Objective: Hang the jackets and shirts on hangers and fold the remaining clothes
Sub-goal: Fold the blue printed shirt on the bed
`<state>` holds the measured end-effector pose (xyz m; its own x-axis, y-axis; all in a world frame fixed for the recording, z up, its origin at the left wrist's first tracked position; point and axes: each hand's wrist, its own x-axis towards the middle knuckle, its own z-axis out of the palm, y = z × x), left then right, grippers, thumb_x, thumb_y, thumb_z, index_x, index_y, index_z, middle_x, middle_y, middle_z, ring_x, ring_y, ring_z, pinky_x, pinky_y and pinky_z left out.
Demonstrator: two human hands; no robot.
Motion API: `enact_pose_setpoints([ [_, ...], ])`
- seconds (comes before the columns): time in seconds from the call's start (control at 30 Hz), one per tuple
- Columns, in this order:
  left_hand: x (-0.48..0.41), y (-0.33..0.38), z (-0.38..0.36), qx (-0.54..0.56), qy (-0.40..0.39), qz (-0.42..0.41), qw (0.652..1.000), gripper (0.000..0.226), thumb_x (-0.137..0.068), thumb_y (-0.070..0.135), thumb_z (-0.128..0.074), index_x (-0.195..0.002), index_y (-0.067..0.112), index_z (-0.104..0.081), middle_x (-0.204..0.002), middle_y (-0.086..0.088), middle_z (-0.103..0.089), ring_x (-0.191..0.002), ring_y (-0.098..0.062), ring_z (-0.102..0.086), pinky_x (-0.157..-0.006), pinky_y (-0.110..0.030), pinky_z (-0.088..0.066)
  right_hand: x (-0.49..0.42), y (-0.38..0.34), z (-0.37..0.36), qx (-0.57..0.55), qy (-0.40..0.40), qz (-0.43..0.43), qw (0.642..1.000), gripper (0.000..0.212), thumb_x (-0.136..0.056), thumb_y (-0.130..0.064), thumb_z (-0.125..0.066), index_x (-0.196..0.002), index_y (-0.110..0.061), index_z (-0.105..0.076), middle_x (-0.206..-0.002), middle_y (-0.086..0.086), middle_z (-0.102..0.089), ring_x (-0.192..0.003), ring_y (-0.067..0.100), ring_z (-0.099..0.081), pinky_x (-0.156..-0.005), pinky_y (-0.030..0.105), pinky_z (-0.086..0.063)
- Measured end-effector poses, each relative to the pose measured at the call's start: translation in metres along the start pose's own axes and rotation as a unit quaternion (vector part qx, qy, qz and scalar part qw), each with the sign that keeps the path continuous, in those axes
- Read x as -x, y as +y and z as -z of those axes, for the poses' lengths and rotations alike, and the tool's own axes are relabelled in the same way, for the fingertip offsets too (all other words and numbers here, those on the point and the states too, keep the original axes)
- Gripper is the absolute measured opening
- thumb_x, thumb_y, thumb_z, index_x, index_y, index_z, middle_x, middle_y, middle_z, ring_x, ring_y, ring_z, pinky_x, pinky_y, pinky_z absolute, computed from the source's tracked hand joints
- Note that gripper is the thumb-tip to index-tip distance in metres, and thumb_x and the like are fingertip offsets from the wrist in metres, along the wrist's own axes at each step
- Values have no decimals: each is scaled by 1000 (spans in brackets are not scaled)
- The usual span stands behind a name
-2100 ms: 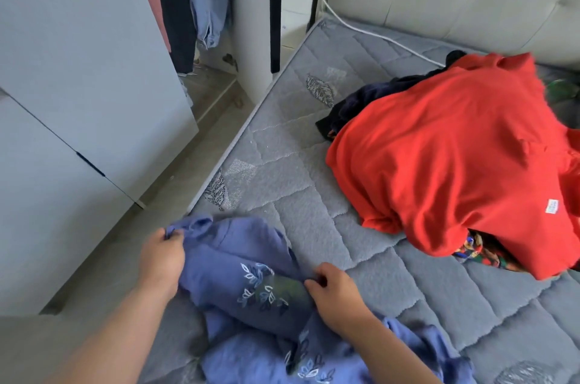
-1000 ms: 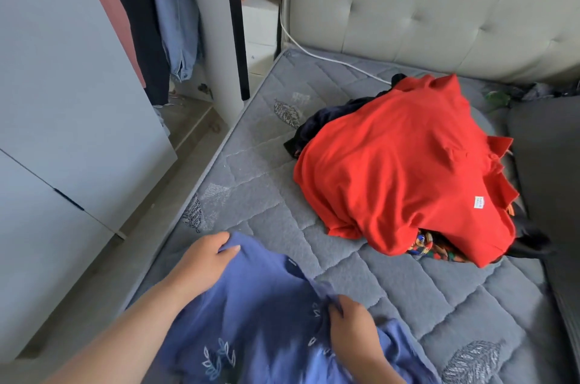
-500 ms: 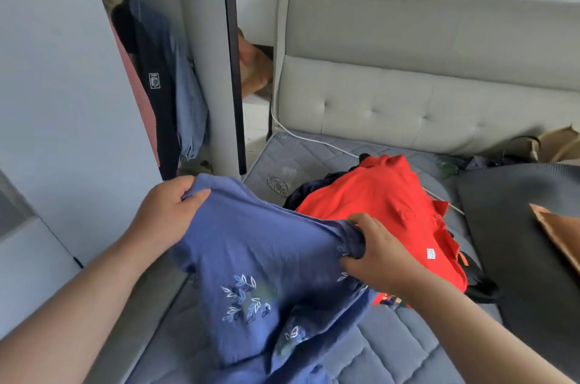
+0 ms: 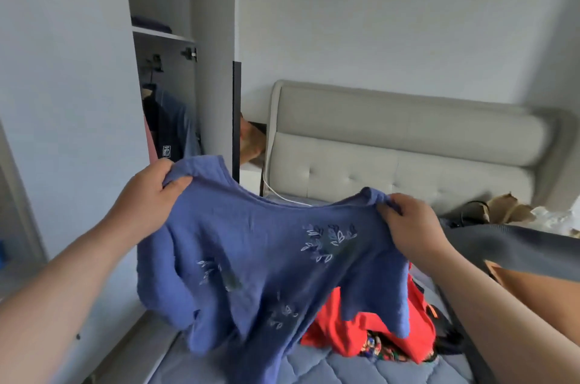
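- Fingers of the left hand pinch one shoulder of the blue top; the right hand pinches the other shoulder.
- The blue top hangs spread in the air above the bed, in front of the red garment.
- Holding both shoulders level and taut should make it easier to hang or fold.
- Both forearms reach forward and are raised, with the hands well apart.

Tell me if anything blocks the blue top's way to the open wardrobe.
Nothing visible does. The left hand and right hand hold the blue top up by its shoulders; the open wardrobe lies just beyond the left hand, with hanging clothes inside.
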<state>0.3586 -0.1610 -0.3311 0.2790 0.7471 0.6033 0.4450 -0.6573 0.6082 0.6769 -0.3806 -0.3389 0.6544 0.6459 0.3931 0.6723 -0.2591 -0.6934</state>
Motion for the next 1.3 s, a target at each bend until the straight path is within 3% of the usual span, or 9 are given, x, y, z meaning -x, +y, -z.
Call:
enact_pose_setpoints([
  [0.17, -5, 27, 33, 121, -41, 33, 991, 22, -78, 27, -65, -73, 8, -58, -66, -9, -57, -60, -15, -50, -60, -31, -40, 10, -32, 46, -91, -60, -3, 994, 36, -92, -27, -62, -73, 3, -56, -60, 7, -54, -55, 16, -46, -53, 27, -38],
  [0.33, -15, 40, 44, 269, -141, 140, 942, 16, -84, 13, -61, -74, 15, -73, -73, -7, -72, -68, -16, -66, -68, -32, -48, 7, -40, 67, -269, -186, -133, 936, 22, -91, -23, -63, -94, -4, -73, -96, 22, -73, -87, 37, -71, -74, 42, -57],
  [0.47, -12, 27, 24, 246, -219, 215, 919, 18, -89, 5, -58, -100, -7, -65, -95, -21, -71, -82, -28, -67, -77, -35, -50, 1, -20, 51, -231, -213, -225, 922, 28, -93, -19, -60, -107, 4, -68, -99, 24, -72, -93, 37, -69, -92, 49, -53],
  [0.57, 0, 5, 7, 199, -363, 257, 873, 9, -83, 2, -60, -84, 0, -69, -85, -20, -68, -71, -24, -67, -66, -28, -51, 3, 8, 32, -189, -293, -235, 907, 24, -92, -9, -59, -110, 5, -68, -107, 27, -69, -105, 39, -65, -101, 51, -47],
  [0.67, 16, -26, -19, 174, -446, 288, 829, 6, -68, 7, -67, -72, 7, -72, -80, -16, -68, -75, -23, -66, -72, -31, -50, 6, 40, 7, -139, -346, -259, 891, 22, -89, -1, -57, -106, 10, -67, -107, 31, -67, -96, 37, -64, -96, 51, -48],
  [0.87, 49, -101, -111, 102, -372, 324, 864, 16, -86, -2, -56, -75, 7, -63, -72, -12, -60, -69, -20, -54, -63, -28, -36, 3, 116, -77, -7, -312, -257, 914, 24, -78, 8, -52, -98, 10, -65, -92, 27, -68, -82, 26, -60, -84, 47, -52],
  [1.03, 69, -175, -197, -37, -278, 265, 922, 34, -82, 10, -62, -54, 14, -42, -52, 0, -37, -53, -17, -33, -55, -28, -23, -11, 185, -157, 107, -252, -187, 943, 22, -77, 2, -57, -72, -17, -67, -70, 3, -59, -71, 17, -52, -57, 26, -35],
  [1.13, 70, -205, -241, -22, -231, 341, 911, 37, -81, 12, -61, -47, 13, -45, -38, 5, -42, -43, -19, -36, -50, -25, -26, -27, 212, -197, 175, -217, -180, 943, 28, -78, -4, -54, -81, -22, -75, -80, 5, -68, -75, 20, -55, -62, 24, -33],
  [1.3, 63, -229, -305, 58, -202, 449, 868, 19, -81, 6, -54, -62, 10, -53, -49, -10, -52, -47, -22, -44, -51, -26, -37, -47, 230, -249, 128, -204, -240, 940, 29, -76, 4, -48, -52, -12, -51, -49, 8, -59, -43, 21, -44, -49, 25, -32],
])
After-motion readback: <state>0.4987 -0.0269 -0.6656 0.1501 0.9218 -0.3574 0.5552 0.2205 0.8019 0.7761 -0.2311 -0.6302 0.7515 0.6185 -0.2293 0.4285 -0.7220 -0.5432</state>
